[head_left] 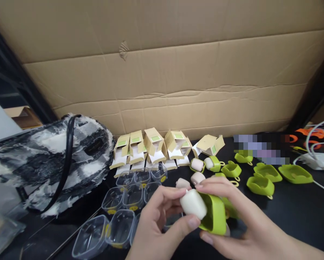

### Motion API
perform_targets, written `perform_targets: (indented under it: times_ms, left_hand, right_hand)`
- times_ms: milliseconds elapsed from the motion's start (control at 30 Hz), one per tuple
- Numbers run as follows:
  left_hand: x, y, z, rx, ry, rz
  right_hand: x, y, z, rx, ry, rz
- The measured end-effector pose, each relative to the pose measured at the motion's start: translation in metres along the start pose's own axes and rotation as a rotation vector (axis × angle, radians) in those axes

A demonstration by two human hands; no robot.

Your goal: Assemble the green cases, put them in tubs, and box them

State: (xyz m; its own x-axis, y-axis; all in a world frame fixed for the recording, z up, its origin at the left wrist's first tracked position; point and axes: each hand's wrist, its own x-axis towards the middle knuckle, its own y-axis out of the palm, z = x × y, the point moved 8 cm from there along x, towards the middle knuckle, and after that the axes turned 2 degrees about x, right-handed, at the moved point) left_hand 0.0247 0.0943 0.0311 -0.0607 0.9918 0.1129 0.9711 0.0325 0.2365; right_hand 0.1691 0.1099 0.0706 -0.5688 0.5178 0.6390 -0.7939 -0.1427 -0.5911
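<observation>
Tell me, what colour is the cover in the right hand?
The cover in the right hand is lime green, clearest in the head view.

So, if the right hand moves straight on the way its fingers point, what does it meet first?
Probably the left hand, holding the white case just ahead of the green cover; beyond lie clear trays, though depth is hard to judge.

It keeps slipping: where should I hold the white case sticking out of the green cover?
Take the white case by its bare rounded end, from the left, pinching top and bottom; the green cover in the right hand wraps its other end.
</observation>
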Motion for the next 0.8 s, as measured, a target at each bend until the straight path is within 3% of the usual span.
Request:
perform_targets:
  times_ms: [133,367,567,800]
  left_hand:
    - [0.001,0.002,-0.004,0.003,0.043,0.032]
    - [0.0,0.009,-0.009,0.081,0.162,0.246]
    - [-0.004,0.009,-0.009,-0.019,0.137,0.143]
    - [-0.002,0.009,-0.013,0.035,0.157,0.182]
  right_hand:
    - [0.002,-0.002,0.003,-0.004,0.021,-0.015]
    - [-0.001,-0.002,0.003,-0.047,-0.013,-0.027]
    - [-0.005,0.002,0.004,-0.085,-0.065,0.07]
    - [-0.004,-0.003,0.006,-0.067,-0.092,0.059]
